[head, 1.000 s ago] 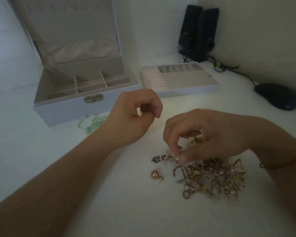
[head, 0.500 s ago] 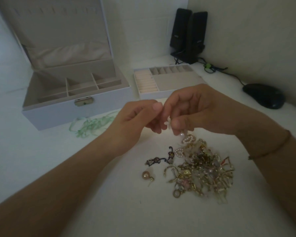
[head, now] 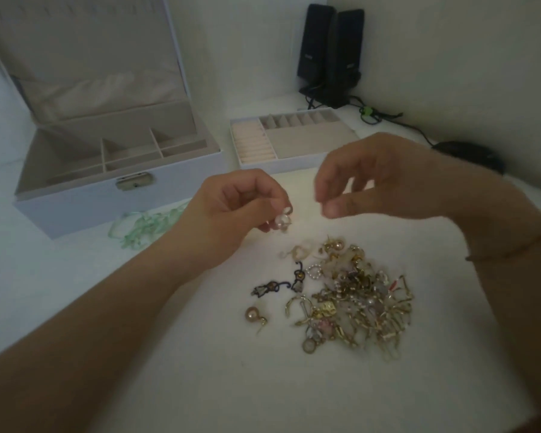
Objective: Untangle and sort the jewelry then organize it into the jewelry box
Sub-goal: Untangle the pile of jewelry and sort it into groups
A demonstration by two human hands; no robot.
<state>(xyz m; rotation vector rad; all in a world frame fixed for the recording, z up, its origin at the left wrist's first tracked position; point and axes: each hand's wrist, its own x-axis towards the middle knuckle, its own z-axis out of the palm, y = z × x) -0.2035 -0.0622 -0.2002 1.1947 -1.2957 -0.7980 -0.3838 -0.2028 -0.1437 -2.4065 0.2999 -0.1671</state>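
A tangled pile of gold and pearl jewelry [head: 356, 295] lies on the white table in front of me. My left hand [head: 235, 214] pinches a small white pearl earring [head: 283, 220] above the table, left of the pile. My right hand [head: 375, 179] hovers above the pile with fingers loosely curled and nothing in them. A single pearl earring [head: 253, 315] and two dark charms [head: 274, 287] lie apart at the pile's left. The white jewelry box [head: 85, 198] stands open at the back left, its compartments bare. Its removable tray [head: 294, 160] sits to the right of it.
A pale green ribbon [head: 144, 226] lies in front of the box. Two black speakers [head: 328, 54] stand at the back by the wall, with a cable [head: 384, 115] running to a black mouse [head: 469, 154] at the right.
My hands met above the pile half a second ago and have drawn apart. The left hand now holds the pearl earring and the right hand has let go and lifted.
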